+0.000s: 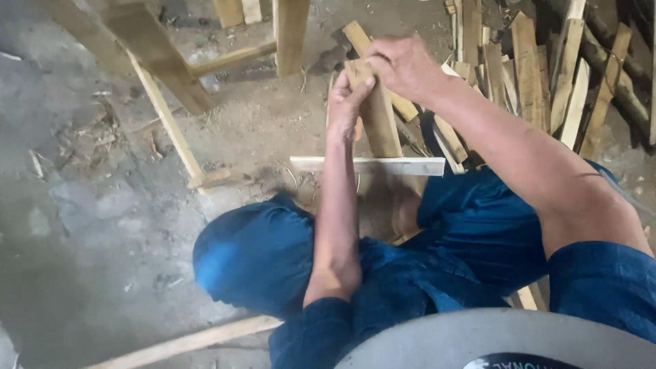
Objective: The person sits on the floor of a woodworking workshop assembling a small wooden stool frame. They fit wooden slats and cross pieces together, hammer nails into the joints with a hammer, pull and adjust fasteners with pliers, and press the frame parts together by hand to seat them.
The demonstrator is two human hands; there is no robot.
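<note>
My left hand [346,102] grips the top left edge of a short upright wooden plank [379,119] that stands between my knees. Over the top end of the same plank, my right hand [404,65] closes its fingers. The plank rests against a pale flat board [369,165] lying crosswise in front of my legs. Behind my right hand a second slat [403,104] leans diagonally. Blue trousers [260,253] cover my bent knees on both sides.
A pile of rough wooden slats [533,75] lies at the upper right. A wooden frame with slanted legs [164,82] stands at the upper left on the dusty concrete floor [89,225]. A long thin strip [184,342] lies at the bottom left.
</note>
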